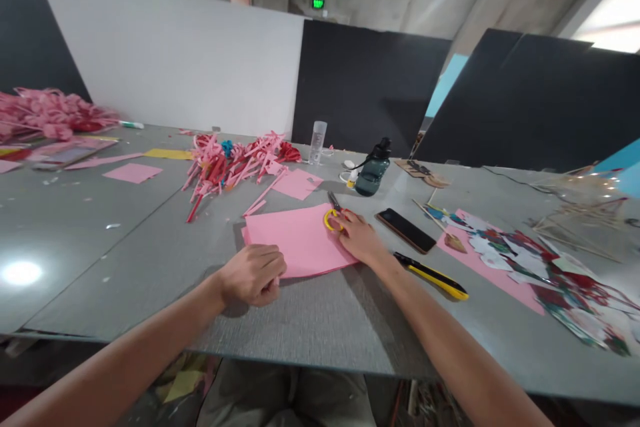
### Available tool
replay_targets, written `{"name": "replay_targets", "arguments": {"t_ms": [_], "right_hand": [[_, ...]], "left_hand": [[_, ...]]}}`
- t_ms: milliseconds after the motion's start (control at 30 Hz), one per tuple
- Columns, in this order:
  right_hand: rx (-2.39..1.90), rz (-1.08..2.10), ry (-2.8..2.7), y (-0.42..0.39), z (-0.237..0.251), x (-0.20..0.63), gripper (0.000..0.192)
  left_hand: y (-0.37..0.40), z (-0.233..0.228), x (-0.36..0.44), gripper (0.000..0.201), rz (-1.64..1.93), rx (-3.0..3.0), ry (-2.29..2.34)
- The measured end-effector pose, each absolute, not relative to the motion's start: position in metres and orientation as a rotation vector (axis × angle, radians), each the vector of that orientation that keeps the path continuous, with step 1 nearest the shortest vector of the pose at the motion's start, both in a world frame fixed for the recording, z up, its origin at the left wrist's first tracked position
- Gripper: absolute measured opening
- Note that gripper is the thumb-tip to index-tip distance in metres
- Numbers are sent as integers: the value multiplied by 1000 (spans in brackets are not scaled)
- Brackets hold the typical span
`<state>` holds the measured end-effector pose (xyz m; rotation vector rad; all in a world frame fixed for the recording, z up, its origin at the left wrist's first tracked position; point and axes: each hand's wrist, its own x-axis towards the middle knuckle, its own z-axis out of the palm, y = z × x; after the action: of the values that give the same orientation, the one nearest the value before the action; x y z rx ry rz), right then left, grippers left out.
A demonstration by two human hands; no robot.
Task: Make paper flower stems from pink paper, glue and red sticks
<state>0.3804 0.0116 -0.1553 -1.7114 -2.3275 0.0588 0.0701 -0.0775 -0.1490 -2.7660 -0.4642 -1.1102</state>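
A stack of pink paper sheets [299, 240] lies on the grey table [320, 327] in front of me. My left hand [253, 275] rests as a loose fist on the sheets' near left corner, pinching the paper edge. My right hand [359, 238] lies on the sheets' right side, its fingers on the yellow handle of a pair of scissors [332, 212] that lies on the paper with blades pointing away.
A yellow-and-black utility knife [434, 276] and a black phone [405, 230] lie right of my right hand. Beyond are a dark water bottle [373, 171], a clear bottle [317, 142], a heap of pink and red paper strips [233, 161], and coloured scraps [540, 267] at right.
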Motion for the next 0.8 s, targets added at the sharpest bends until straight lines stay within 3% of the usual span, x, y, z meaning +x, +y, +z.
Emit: {"name": "replay_targets", "arguments": {"t_ms": [167,300,433,567,667,800], "right_hand": [[-1877,-29,-2138,20,-163,398,44],[-1910,-115,-2041,18,-162,409,53],[-1722,-82,-2178,4,-161,393,53],[-1394,71,-2456,-18,-160,353,55],[-1182,163,-2610,-31,-155,327,64],[-1068,364,-2756,-27,-146,292,83]], "left_hand": [[-73,-147,66,22,-1073,-2847,-463],[-83,-136,54,21,-970,-2926,-412],[-121,-126,26,22,-875,-2975,-519],[-182,-137,1,18,-877,-2936,-925],[-228,-165,-3,19,-1199,-2658,-1346],[-263,-204,12,11,-1921,-1678,-2059]]}}
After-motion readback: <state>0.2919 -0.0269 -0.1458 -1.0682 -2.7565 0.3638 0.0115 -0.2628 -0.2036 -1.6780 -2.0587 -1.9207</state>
